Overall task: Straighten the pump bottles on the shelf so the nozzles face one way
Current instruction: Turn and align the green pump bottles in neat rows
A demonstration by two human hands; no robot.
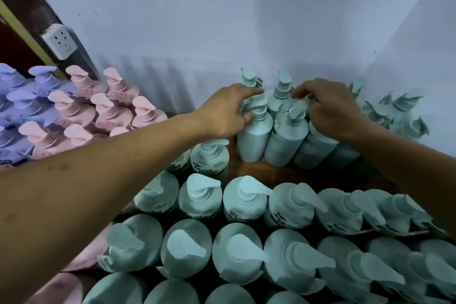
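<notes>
Several slim mint-green pump bottles stand in a group near the back wall. My left hand (228, 110) grips the pump head of one slim bottle (254, 138), fingers curled round its nozzle. My right hand (328, 106) reaches over the neighbouring slim bottle (287, 140), its fingers curled at the pump of a bottle behind it; the contact is hidden. The pumps in this group point different ways. Nearer me, rows of wider green pump bottles (246, 198) have nozzles pointing right.
Pink pump bottles (112, 112) and purple ones (22, 106) fill the shelf at the left. More slim green bottles (404, 111) crowd the right corner. A bare strip of brown shelf (296, 171) lies between the green groups. A wall socket (60, 41) sits upper left.
</notes>
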